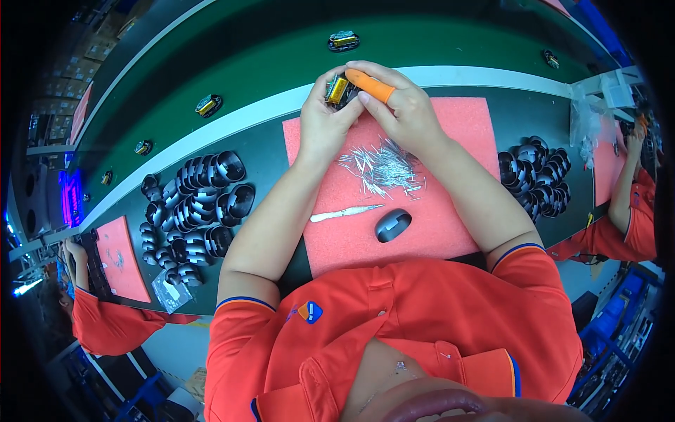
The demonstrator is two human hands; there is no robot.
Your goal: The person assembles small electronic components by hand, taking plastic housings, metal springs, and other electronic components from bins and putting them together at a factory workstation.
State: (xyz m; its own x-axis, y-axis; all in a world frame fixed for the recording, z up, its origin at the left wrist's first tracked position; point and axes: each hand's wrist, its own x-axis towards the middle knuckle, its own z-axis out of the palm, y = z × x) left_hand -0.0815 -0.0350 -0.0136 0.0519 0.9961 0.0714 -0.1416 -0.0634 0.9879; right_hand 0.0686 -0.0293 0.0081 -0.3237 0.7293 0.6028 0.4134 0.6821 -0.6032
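Both my hands meet at the far edge of the pink foam mat, around a small black device with a yellow wrapped block [337, 89] showing on it. My left hand [325, 116] is closed round its near and left sides. From the right, my right hand [401, 105] presses its fingers against the device; an orange finger cot [370, 85] covers one finger. Below the hands, a loose heap of thin silvery pins [383, 167] lies on the mat [450, 232]. Nearer to me are a slim white pointed tool [346, 213] and a black oval shell [392, 226].
Rows of curved black shells [200, 193] stand left of the mat, with more black shells [536, 176] to its right. Beyond runs a green conveyor belt [274, 56] carrying several similar devices [343, 41]. People in red shirts sit at both sides.
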